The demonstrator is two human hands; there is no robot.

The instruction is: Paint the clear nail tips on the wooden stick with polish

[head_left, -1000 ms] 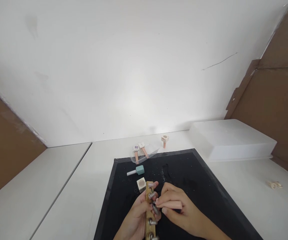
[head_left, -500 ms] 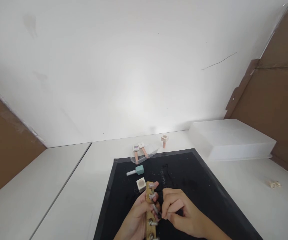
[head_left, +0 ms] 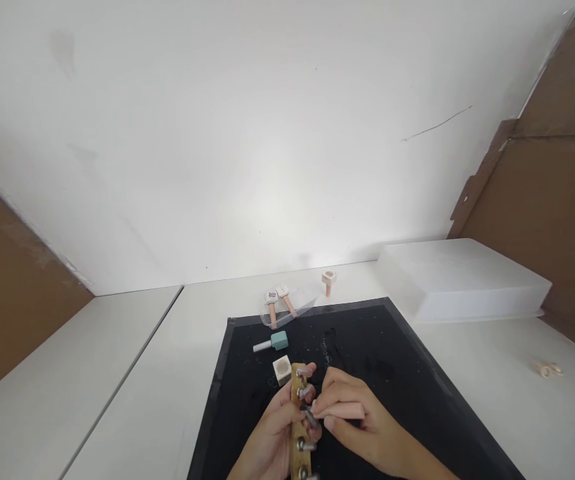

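Note:
My left hand (head_left: 278,427) is closed around a wooden strip (head_left: 297,430) that carries a row of metal pegs with false nail tips (head_left: 306,391) on them. In my right hand (head_left: 362,417) a nail polish brush (head_left: 341,411) with a pink cap handle is pinched between thumb and fingers. Its bristle end meets a dark nail tip (head_left: 311,419) midway along the strip; the fingers partly hide the contact. Just left of the strip stands an open white square nail polish bottle (head_left: 282,369).
On the black mat (head_left: 367,333) lies a green nail polish bottle (head_left: 279,341). Two pink-handled bottles (head_left: 270,299) rest on a clear plastic piece (head_left: 303,300) behind it. Another bottle (head_left: 328,277) stands at the back. A white box (head_left: 467,280) and small beige pieces (head_left: 547,369) are to the right.
My right hand has turned, so the pink brush handle now shows lengthwise and its tip sits higher on the nail tip. My left hand and the strip have hardly moved.

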